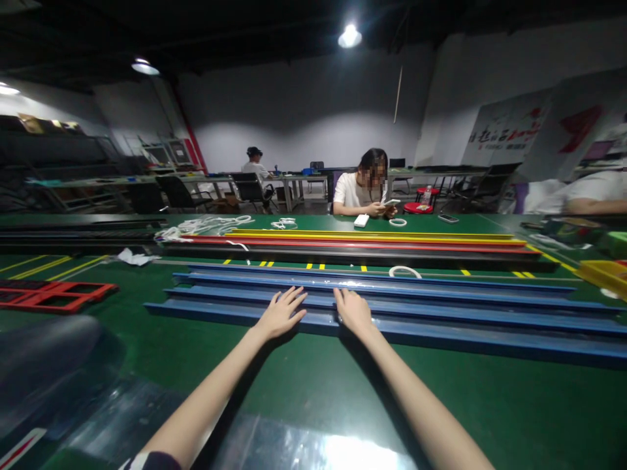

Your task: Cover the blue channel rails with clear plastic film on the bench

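My left hand [283, 313] lies palm down over the near blue channels [441, 338], empty, its fingers fanned wide and the thumb set well out from them; my right hand [353, 310] is just beside it over the same blue channels, fingers narrow and bent, and I cannot tell whether they pinch a rim there; the channels lie side by side, lengthwise across in front of me, on the green tabletop [490, 405], and they run out past both my hands; just beyond the blue channels a white ring [404, 267] lies partly hidden behind their far edge; farther beyond them stretch a black rail [392, 254], a red rail [367, 244] and a yellow rail [367, 235], roughly parallel to them; off the left end of the blue channels I see a red plastic frame [83, 297], and beyond that end a crumpled white paper [134, 257] and a heap of white cable [206, 225]; past the right end of the channels is a yellow tray [605, 277]; well beyond the channels, across the table, a person in a white shirt [347, 189] sits holding a phone [392, 203].
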A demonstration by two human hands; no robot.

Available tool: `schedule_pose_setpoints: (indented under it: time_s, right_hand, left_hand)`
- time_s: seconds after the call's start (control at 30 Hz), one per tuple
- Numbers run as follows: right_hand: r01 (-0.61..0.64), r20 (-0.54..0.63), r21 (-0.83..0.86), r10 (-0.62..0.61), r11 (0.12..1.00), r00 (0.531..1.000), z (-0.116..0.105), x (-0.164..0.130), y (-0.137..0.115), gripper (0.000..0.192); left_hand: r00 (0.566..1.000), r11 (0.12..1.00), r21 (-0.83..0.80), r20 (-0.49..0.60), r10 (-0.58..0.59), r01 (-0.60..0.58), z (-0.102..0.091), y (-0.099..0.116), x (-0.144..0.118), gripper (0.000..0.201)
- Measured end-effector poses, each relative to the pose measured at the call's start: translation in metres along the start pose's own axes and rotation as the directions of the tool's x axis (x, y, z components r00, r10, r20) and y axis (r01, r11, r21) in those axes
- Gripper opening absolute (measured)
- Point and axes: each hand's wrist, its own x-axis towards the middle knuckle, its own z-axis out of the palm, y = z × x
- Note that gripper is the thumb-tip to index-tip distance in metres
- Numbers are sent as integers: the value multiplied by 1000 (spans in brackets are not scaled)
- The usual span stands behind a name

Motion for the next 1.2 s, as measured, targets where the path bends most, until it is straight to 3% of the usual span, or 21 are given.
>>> schedule_pose_setpoints:
  time_s: [0.07, 0.2, 0.4, 0.67, 0.93, 1.07, 1.2]
  right_hand:
    - [-49, -83, 10, 50, 999, 995, -11, 17, 15, 53]
    - [14, -197, -43, -22, 999, 980, -18, 45, 53, 41]
    - [88, -10, -81, -89, 993, 996, -2, 59, 97, 52]
    - [137, 37, -108, -134, 985, 990, 3, 60, 98, 71]
    - [184, 162, -87, -169, 979, 972, -10, 73, 104, 75]
    - [194, 146, -126, -175, 973, 974, -10, 80, 107, 74]
    - [155, 146, -152, -133, 976, 980, -12, 90, 111, 81]
  left_hand:
    - [1000, 1000, -5, 0, -24, 24, -3, 0, 8, 50]
    - [996, 998, 10, -72, -58, 59, -9, 8, 44, 49]
    - [996, 997, 5, -49, -70, 71, 6, 32, 108, 48]
    - [992, 992, -76, 75, -100, 105, 31, 32, 128, 68]
    - [981, 994, -45, 169, -94, 103, 24, 26, 139, 85]
    - [985, 995, -10, 140, -95, 98, 19, 26, 146, 83]
    - [969, 985, 5, 179, -172, 174, 10, 26, 155, 78]
